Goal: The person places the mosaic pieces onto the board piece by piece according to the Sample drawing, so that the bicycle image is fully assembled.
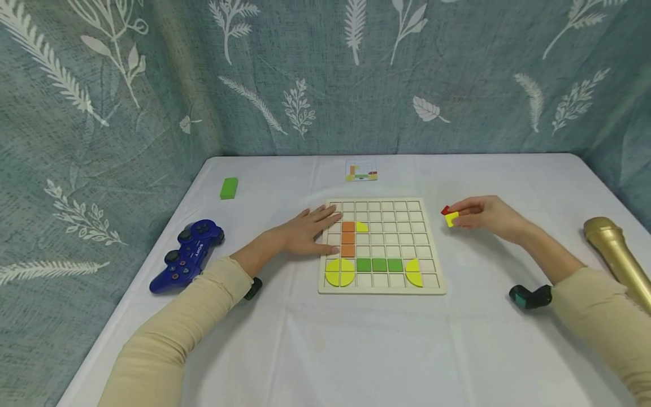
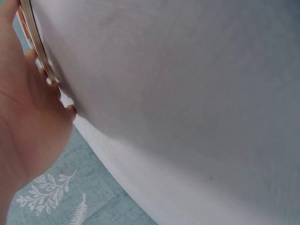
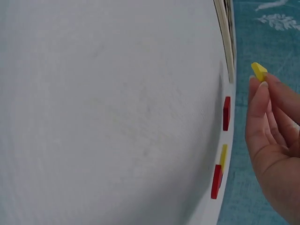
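Note:
A pale wooden grid board [image 1: 378,289] lies on the white-covered table. My left hand [image 1: 307,230] rests at its left edge with fingers spread, the thumb and fingertips touching the board. To the right of the board, my right hand [image 1: 490,217] pinches a small yellow tile [image 3: 258,71] between thumb and fingers, held above the table. A red tile [image 1: 445,210] shows just behind it. On the board are orange squares [image 1: 348,238], a row of green squares [image 1: 379,264], a yellow circle of quarter pieces [image 1: 339,272], yellow pieces [image 1: 414,273] at the right and a yellow quarter-circle [image 1: 361,226].
Behind the board lies a pattern card [image 1: 361,170]. A green block [image 1: 229,188] and a blue game controller [image 1: 188,256] lie left; a gold microphone [image 1: 617,257] lies right. The right wrist view shows red tiles [image 3: 227,113] and another yellow tile [image 3: 223,157] on the table.

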The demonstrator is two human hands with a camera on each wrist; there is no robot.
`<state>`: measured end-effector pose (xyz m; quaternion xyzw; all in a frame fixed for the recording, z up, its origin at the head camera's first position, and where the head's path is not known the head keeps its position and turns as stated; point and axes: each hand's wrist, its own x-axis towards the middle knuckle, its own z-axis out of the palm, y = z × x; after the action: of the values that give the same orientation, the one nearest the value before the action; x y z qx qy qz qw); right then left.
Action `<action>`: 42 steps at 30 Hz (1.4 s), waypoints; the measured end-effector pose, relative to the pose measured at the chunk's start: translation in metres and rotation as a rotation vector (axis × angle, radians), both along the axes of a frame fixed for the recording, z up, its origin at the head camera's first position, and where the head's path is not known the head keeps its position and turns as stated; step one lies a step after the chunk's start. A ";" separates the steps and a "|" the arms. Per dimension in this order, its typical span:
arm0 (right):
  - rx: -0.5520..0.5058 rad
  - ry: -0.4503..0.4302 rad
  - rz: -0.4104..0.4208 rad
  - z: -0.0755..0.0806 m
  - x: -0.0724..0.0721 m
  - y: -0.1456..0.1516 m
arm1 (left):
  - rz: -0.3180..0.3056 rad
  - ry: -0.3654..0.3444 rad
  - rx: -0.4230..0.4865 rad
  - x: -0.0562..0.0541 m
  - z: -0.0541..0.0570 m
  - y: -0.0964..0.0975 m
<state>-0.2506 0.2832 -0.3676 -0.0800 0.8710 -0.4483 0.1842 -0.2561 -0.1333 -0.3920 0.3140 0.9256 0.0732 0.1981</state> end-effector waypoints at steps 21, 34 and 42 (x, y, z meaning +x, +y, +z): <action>-0.011 -0.090 0.157 -0.003 0.021 -0.030 | 0.008 0.004 0.002 0.000 -0.002 0.000; 0.047 -0.084 0.255 -0.006 0.035 -0.047 | -0.006 0.008 0.001 -0.001 -0.002 0.000; 0.042 -0.052 0.274 -0.007 0.039 -0.052 | -0.016 0.018 0.002 -0.001 -0.003 -0.001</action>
<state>-0.2116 0.2308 -0.3748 -0.1825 0.8561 -0.4024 0.2680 -0.2573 -0.1339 -0.3952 0.3222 0.9248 0.0696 0.1899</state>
